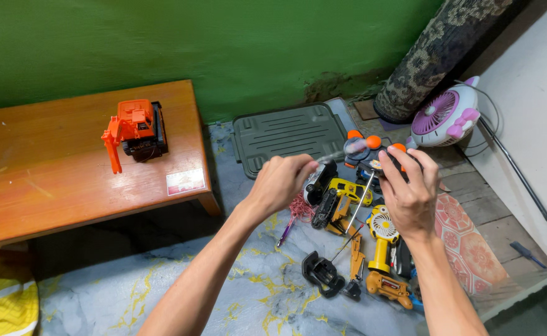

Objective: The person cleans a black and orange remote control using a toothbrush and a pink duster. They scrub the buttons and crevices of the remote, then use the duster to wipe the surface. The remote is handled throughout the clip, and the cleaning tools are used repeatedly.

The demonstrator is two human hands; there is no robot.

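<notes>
From the head camera, the person is looking down at both hands over a pile of toy parts on the floor.

The left hand [280, 182] is curling its fingers [298, 165] shut around a black toy part [319, 180]. The part is sticking out just past the fingertips, toward the other hand.

The right hand [410, 190] is closing its fingers [395, 168] tight on the black and orange handle of a screwdriver [364, 196]. The thin metal shaft is pointing down and away from those fingers, toward the pile.

Below the fingers of both hands, yellow toy digger pieces [348, 190] and a small yellow fan [382, 227] are lying close together.

Far from the left fingers, an orange toy digger [135, 129] is standing on a wooden table [49, 180].

I think the person is working on a screw in the black part. Next, the tip may need to sit right in the screw head, with the part held still.
</notes>
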